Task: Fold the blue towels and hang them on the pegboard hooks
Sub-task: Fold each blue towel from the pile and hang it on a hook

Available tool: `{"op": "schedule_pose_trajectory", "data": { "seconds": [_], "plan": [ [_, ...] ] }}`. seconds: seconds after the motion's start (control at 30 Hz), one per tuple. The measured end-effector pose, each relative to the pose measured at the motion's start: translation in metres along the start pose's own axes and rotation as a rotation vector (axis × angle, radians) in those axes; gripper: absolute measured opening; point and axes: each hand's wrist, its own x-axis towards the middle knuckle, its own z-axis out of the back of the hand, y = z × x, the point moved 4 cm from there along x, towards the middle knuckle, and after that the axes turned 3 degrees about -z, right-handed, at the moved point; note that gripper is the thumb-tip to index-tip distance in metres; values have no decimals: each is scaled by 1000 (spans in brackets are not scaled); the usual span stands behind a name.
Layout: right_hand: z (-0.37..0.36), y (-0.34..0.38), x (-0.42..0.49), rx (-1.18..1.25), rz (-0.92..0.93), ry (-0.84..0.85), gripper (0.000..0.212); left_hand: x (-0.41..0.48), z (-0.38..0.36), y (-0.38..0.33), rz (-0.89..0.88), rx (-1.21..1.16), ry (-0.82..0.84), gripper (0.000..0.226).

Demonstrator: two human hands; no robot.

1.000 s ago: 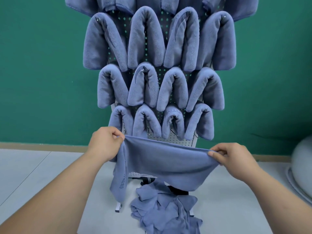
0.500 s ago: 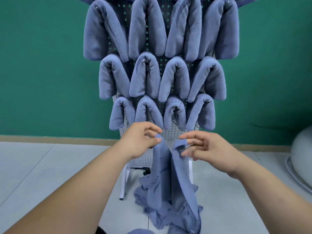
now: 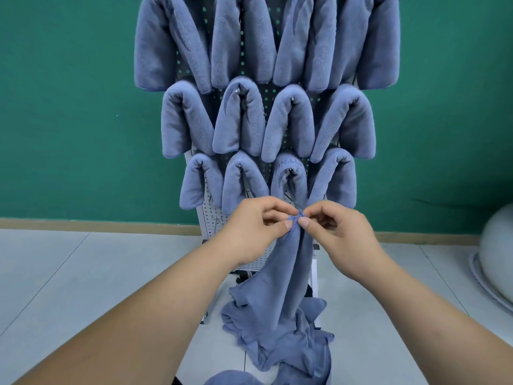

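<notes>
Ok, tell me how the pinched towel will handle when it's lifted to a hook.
Probably floppy: the towel hangs limp in long folds from where the left hand and right hand pinch its edge. Likely light, since fingertip pinches carry most of it. It should drape and stay put, as the hung towels do.

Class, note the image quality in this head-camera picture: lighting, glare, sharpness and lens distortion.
Head view: soft, even light, no glare; wide-angle stretch enlarges the forearms toward the bottom corners; held towel and hung towels look slightly soft; grey rounded object at right edge blurred.
</notes>
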Motion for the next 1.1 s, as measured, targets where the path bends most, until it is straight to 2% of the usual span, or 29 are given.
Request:
{"op": "schedule_pose_trajectory", "data": {
  "seconds": [0.23, 0.37, 0.43, 0.6, 0.8, 0.93, 1.1],
  "plan": [
    [-4, 2, 0, 64, 1, 12, 13, 1, -4, 0, 9, -57, 9, 23],
    [-2, 0, 2, 49, -39, -33, 19, -2, -4, -1, 17, -93, 64, 34],
    [-2, -4, 3, 52, -73, 2, 18, -3, -3, -1, -8, -80, 96, 39],
    [-8, -11, 0, 221, -201, 298, 10, 3, 3, 4, -64, -18, 32, 28],
    [-1, -23, 1, 79, -206, 154, 10, 5, 5, 12, -29, 107, -9, 20],
    [-6, -17, 1, 36, -122, 160, 9, 4, 3, 11, -85, 257, 20, 10],
    [-5, -21, 3, 35, -94, 237, 11, 5, 21, -1, -134, 382, -32, 5]
  ]
}}
